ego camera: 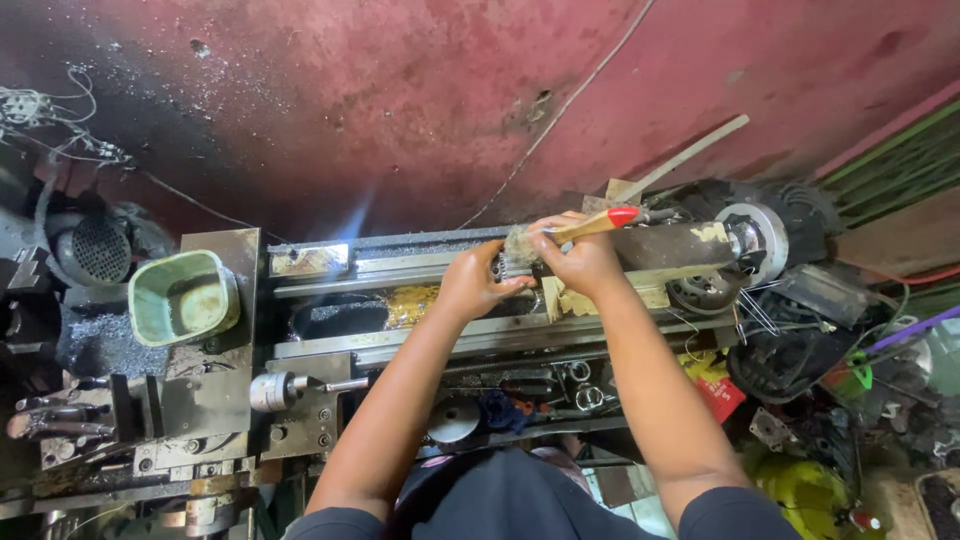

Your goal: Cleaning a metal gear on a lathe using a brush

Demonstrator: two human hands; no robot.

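A paint brush with a wooden handle and red tip is gripped in my right hand, its bristles pointing left over the bed of a dirty metal lathe. My left hand is closed around a small ribbed metal part right under the bristles. Both hands meet over the lathe bed, just left of a dark block and the round metal wheel.
A green plastic tub stands on the lathe's left end, beside a fan-like grille. A handwheel with a handle sticks out in front. Sockets and tools lie on a lower tray. Cluttered parts and wires fill the right; a red wall stands behind.
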